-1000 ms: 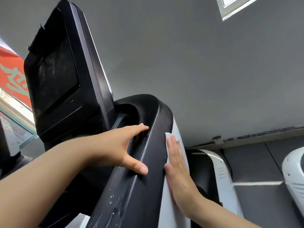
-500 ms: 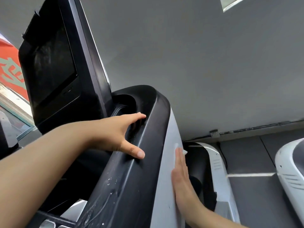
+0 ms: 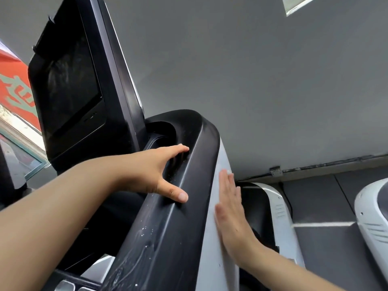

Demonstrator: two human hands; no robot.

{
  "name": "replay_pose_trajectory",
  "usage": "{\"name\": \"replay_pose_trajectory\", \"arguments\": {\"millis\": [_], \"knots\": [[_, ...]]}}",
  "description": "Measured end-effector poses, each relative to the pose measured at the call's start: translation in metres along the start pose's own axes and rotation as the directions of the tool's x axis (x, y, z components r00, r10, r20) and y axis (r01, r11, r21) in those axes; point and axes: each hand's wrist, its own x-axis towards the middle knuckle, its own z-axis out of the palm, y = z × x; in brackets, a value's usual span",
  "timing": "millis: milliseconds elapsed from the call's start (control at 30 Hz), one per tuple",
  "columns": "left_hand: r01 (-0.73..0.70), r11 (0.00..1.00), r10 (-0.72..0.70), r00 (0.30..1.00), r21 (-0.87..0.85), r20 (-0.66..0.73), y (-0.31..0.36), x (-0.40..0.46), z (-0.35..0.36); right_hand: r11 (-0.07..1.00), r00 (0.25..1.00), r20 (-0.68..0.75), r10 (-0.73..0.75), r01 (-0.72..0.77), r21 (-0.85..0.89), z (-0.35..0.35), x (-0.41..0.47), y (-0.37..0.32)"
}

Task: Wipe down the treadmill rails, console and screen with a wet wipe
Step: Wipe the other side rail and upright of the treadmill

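Right hand (image 3: 230, 208) flat, fingers straight, pressing wet wipe (image 3: 225, 172) against white side panel (image 3: 212, 238) of console (image 3: 189, 185), wipe peeking past fingertips; left hand (image 3: 151, 171) grips console's black edge, thumb over rim, beside screen (image 3: 69, 91).

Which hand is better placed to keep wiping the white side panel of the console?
The right hand. It lies flat against the white side panel with the wet wipe showing at its fingertips. The left hand grips the black console edge and holds no wipe.
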Motion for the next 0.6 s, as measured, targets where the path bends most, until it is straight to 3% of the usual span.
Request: {"name": "replay_pose_trajectory", "arguments": {"millis": [133,300,367,467,533,600], "knots": [[0.002,1.000,-0.002,1.000,0.010,0.000,0.001,0.001,-0.001,0.993,0.993,0.021,-0.114,0.114,-0.023,-0.014,0.050,-0.007],[0.001,1.000,-0.001,1.000,0.018,0.004,0.000,0.002,0.001,0.996,0.996,-0.005,0.090,-0.090,-0.028,-0.028,0.113,-0.011],[-0.013,1.000,0.013,1.000,0.020,0.012,-0.001,0.002,0.001,0.989,0.998,0.040,-0.047,0.053,-0.141,-0.021,0.085,-0.022],[-0.008,1.000,0.009,1.000,0.019,-0.012,-0.005,0.003,0.001,0.950,0.951,0.053,-0.306,0.308,-0.046,-0.003,0.012,-0.032],[0.006,1.000,-0.006,1.000,0.008,-0.016,-0.005,0.004,0.001,0.945,0.945,0.041,-0.325,0.326,-0.035,-0.004,-0.001,-0.022],[0.011,1.000,-0.011,1.000,0.010,-0.005,-0.003,0.005,0.002,0.974,0.975,0.002,-0.224,0.224,-0.047,-0.010,0.026,-0.008]]}}
